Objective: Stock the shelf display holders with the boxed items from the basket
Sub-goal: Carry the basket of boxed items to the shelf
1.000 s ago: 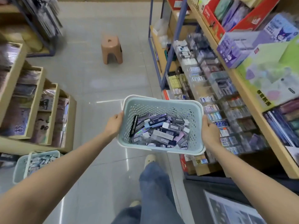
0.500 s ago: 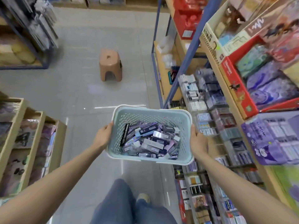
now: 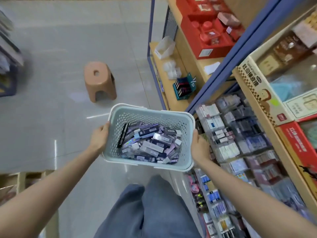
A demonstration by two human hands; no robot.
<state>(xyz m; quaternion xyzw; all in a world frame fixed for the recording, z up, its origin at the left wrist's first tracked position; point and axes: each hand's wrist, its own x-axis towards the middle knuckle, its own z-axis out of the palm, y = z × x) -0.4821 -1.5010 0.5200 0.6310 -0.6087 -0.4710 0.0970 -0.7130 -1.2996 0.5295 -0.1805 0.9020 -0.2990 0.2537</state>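
Observation:
A pale blue perforated basket (image 3: 155, 117) hangs in the air in front of me, filled with several small purple, white and dark boxed items (image 3: 151, 143). My left hand (image 3: 99, 137) grips its left rim and my right hand (image 3: 199, 147) grips its right rim. To the right of the basket, clear shelf display holders (image 3: 240, 134) stand in tiered rows, most with small boxes in them.
A brown plastic stool (image 3: 99, 81) stands on the tiled floor ahead. A blue-framed shelf unit (image 3: 228, 60) on the right carries red gift boxes (image 3: 211, 31) and large flat boxes. Wooden display bins (image 3: 25, 179) sit at lower left. My legs in blue trousers are below the basket.
I have walked forward along the aisle with the basket held in both hands. The stool is nearer, and the wooden bins on the left have slid back out of view.

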